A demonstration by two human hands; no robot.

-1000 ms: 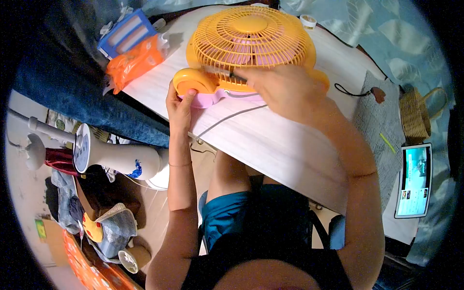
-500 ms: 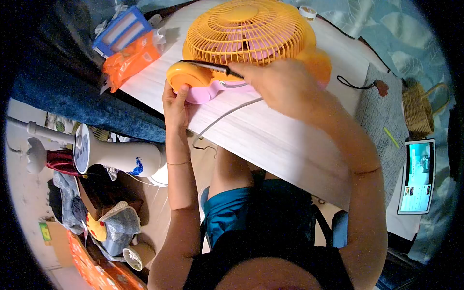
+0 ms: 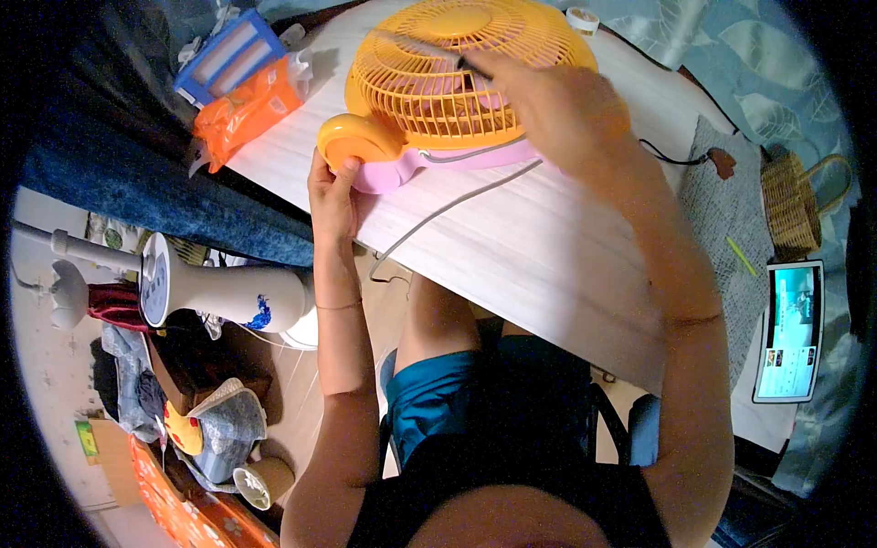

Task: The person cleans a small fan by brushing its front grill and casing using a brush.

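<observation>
A yellow fan with a round slatted grille and a pink base lies on the white table. My left hand grips the rounded yellow and pink part at the fan's left end, thumb on top. Above the front of the grille is my right hand, blurred by motion, closed around a thin dark tool that points left over the slats. What the tool is cannot be made out. A grey cord runs from the fan's base across the table and over its front edge.
A blue-framed object and an orange plastic bag lie at the back left. To the right are a wicker basket, a lit tablet, a dark strap and a grey mat. A small round container stands behind.
My right hand has moved up with the tool, from beside the yellow end part to over the grille. My left hand keeps its grip on the fan's left end.
</observation>
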